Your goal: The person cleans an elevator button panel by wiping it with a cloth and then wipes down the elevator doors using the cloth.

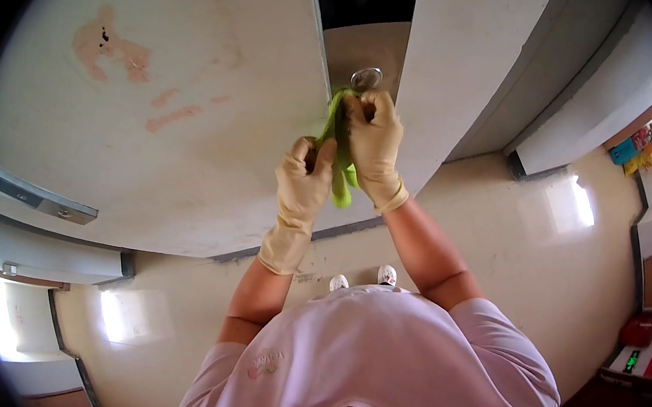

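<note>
A lime-green cloth [341, 192] hangs bunched between my two hands, in front of a white wall corner. My left hand [302, 185], in a cream rubber glove, is closed at the cloth's left edge with thumb and fingers pinched. The right hand [374, 141], gloved the same way, is higher up and has its fingers curled tight on the top of the cloth. Just above the right fingers is a round metal knob [367, 78] on a brown panel [366, 45]; whether the hand touches it I cannot tell.
A white wall [237, 139] with peeled pinkish patches stands on the left, bearing a metal plate [42, 194]. Pale tiled floor [499, 222] lies below. Colourful items [643, 153] sit at the far right, and red objects [638, 330] stand lower right.
</note>
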